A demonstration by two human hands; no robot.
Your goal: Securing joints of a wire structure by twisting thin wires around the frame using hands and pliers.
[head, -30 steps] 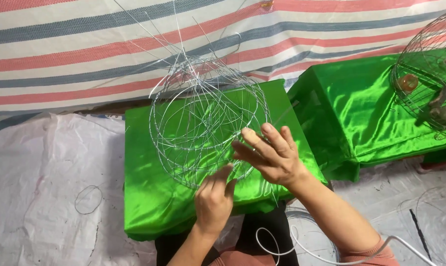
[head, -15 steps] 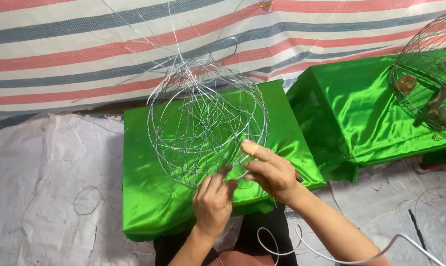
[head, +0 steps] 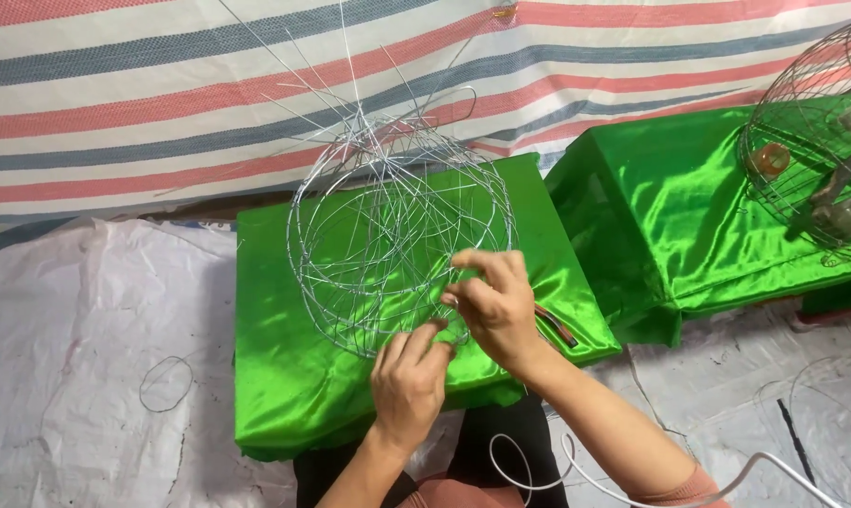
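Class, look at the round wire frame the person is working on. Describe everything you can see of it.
The wire frame is a rounded, open cage of thin silvery wire, hoops crossed by many finer strands. Loose wire ends stick up and fan out from its top. It stands over a green satin-covered block. The left hand pinches its lower edge; the right hand grips its near side.

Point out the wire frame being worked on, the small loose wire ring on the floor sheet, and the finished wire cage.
wire frame (head: 388, 235), head view, on its round rings.
loose wire ring (head: 166, 383), head view, on its rim.
finished wire cage (head: 802, 160), head view, on its side bars.
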